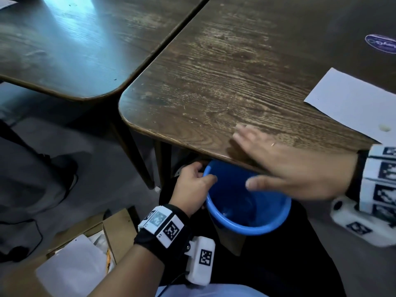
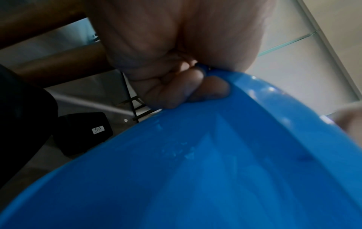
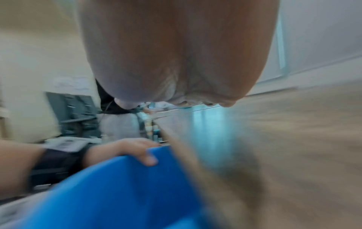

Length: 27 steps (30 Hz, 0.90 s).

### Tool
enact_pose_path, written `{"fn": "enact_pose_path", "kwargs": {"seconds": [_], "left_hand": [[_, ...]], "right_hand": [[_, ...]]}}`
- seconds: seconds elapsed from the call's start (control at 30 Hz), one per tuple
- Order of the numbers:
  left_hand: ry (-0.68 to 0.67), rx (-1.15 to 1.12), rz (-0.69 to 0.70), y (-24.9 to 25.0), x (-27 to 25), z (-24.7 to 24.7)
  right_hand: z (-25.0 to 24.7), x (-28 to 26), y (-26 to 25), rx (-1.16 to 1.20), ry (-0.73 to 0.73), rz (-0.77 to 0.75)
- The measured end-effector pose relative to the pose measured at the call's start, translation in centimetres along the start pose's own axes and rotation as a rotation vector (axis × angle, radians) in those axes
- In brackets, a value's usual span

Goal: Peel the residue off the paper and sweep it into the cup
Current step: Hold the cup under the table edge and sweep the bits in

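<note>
A blue plastic cup (image 1: 246, 219) hangs just below the near edge of the brown wooden table (image 1: 225, 82). My left hand (image 1: 192, 185) grips its left rim, thumb inside, fingers outside (image 2: 205, 91). My right hand (image 1: 289, 166) lies flat and blurred across the table edge above the cup, fingers straight, thumb over the cup's mouth. A white paper sheet (image 1: 351, 103) lies on the table to the right, with a small pale blob of residue (image 1: 384, 127) near its near edge. In the right wrist view the cup (image 3: 117, 193) and my left hand (image 3: 137, 151) show low in the frame.
A second dark table (image 1: 64, 43) stands to the left across a narrow gap. An open cardboard box (image 1: 85, 254) with papers sits on the floor at lower left. A round blue sticker (image 1: 381, 43) is on the table's far right. A black case (image 2: 82, 133) is on the floor.
</note>
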<state>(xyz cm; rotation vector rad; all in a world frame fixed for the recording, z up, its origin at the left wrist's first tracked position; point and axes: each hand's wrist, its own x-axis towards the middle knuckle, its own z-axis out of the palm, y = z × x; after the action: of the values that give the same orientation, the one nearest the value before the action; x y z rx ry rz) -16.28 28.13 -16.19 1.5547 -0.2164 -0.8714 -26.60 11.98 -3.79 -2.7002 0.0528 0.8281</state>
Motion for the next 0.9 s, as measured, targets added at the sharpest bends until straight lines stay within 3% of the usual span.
{"fn": "enact_pose_path", "kwargs": {"seconds": [0.1,0.2,0.47,0.67,0.77,0.9], "left_hand": [[-0.008,-0.002,-0.005,-0.1,-0.1,0.0],[-0.016,-0.003,0.002,-0.2,-0.1,0.2],[-0.035,0.038,0.029,-0.7,0.5,0.7],[-0.069,0.032,0.043,-0.8,0.4,0.8],[-0.06,0.012,0.037,-1.1,0.4,0.7],[-0.049,0.035,0.025,-1.2,0.3,0.6]], "right_hand": [[-1.3,0.5,3.8,0.024,0.071,0.195],[-0.9,0.8,5.3,0.041,0.044,0.305],[2.5,-0.7,-0.7,-0.07,-0.127,0.106],[2.3,-1.8,-2.0,0.048,-0.189,0.012],[1.0,-1.6,0.0,0.098,-0.092,0.085],[-0.4,-0.9,4.3,0.058,0.01,0.313]]}}
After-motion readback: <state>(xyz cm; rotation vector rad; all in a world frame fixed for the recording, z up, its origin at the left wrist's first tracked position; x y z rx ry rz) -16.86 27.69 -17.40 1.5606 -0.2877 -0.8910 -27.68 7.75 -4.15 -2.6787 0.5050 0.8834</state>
